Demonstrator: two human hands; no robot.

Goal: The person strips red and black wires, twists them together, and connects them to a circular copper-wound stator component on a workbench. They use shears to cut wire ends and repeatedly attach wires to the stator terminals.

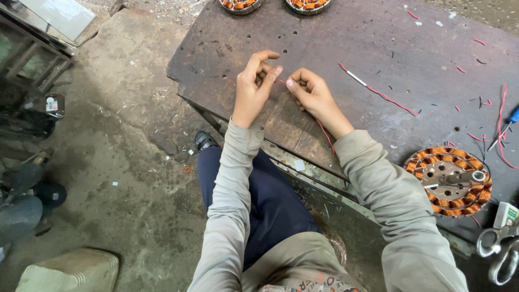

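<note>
Thin red wire [326,135], pinched between left hand [253,89] and right hand [312,94], above dark workbench [335,43]

Both hands [281,89] pinch thin red wire [326,135] over workbench [324,43].

A dark, scuffed workbench [335,38] with small drilled holes and a worn metal front edge fills the upper right. Left of it lies a dusty concrete floor [135,178] littered with pale scraps, with a metal frame [32,59] in the upper left corner, all under flat, even light
</note>
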